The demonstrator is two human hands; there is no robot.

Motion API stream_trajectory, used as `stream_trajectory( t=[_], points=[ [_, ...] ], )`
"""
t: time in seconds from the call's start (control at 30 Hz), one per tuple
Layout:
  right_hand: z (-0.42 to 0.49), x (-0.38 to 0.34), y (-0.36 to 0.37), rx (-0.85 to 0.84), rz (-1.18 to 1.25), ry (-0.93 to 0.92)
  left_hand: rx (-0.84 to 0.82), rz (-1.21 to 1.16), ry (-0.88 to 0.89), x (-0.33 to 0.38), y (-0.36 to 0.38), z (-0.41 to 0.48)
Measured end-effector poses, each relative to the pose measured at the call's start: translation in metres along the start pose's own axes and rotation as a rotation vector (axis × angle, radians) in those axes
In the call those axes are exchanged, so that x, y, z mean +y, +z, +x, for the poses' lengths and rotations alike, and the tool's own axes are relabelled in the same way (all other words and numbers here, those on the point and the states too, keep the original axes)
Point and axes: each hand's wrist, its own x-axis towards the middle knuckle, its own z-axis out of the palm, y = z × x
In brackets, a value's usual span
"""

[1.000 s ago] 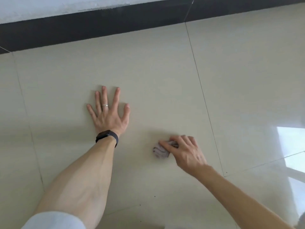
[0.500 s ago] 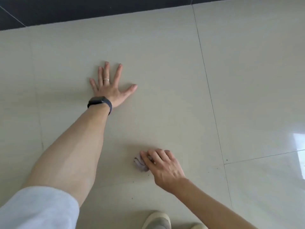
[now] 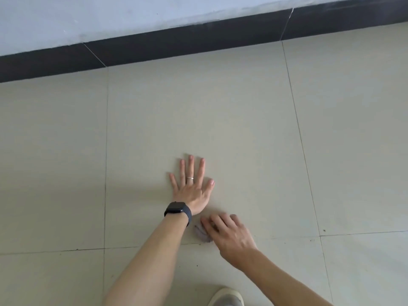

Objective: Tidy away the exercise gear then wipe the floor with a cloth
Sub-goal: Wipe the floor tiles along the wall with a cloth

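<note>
A small crumpled greyish cloth (image 3: 202,236) lies on the beige tiled floor (image 3: 198,120), close to a grout line. My right hand (image 3: 229,235) lies over the cloth and presses it down with its fingers, so only the cloth's left edge shows. My left hand (image 3: 192,191) rests flat on the tile just beyond it, fingers spread, with a ring on one finger and a dark watch (image 3: 177,212) on the wrist. No exercise gear is in view.
A dark skirting strip (image 3: 176,47) under a pale wall (image 3: 110,16) runs across the top. The toe of a light shoe (image 3: 227,298) shows at the bottom edge. Small dark specks (image 3: 324,230) lie near the grout lines on the right.
My right hand has slid the cloth left, close beside my left wrist. The view has tilted up, and the wall and skirting are back in sight.
</note>
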Motion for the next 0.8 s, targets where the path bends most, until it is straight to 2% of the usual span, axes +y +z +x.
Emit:
stream_trajectory(
  t=[0.07,0.1,0.17,0.27,0.33,0.47,0.57,0.7,0.8],
  points=[
    [0.007,0.019,-0.003,0.049,-0.066,-0.172,-0.023,0.009,-0.005,0.0,-0.001,0.001],
    [0.017,0.037,-0.009,0.095,-0.1,-0.167,-0.031,0.011,-0.001,0.0,-0.002,0.001],
    [0.04,0.082,-0.03,0.141,-0.12,0.063,-0.044,-0.002,0.007,0.0,-0.004,0.002],
    [0.054,0.123,-0.066,0.061,-0.049,0.617,-0.067,-0.009,-0.001,0.002,-0.006,0.002],
    [0.051,0.106,-0.074,-0.037,0.032,0.759,-0.112,0.019,-0.019,0.006,-0.014,0.0],
    [0.057,0.046,-0.081,-0.294,0.295,0.708,-0.234,0.069,-0.006,0.008,-0.068,-0.011],
    [0.084,0.024,-0.1,-0.437,0.397,0.686,-0.212,0.143,0.003,0.002,-0.127,-0.032],
    [0.116,-0.012,-0.128,-0.331,0.521,0.702,-0.146,0.395,-0.003,-0.014,-0.186,-0.065],
    [0.141,-0.032,-0.142,-0.215,0.621,0.675,-0.118,0.405,-0.044,-0.023,-0.213,-0.069]
  ],
)
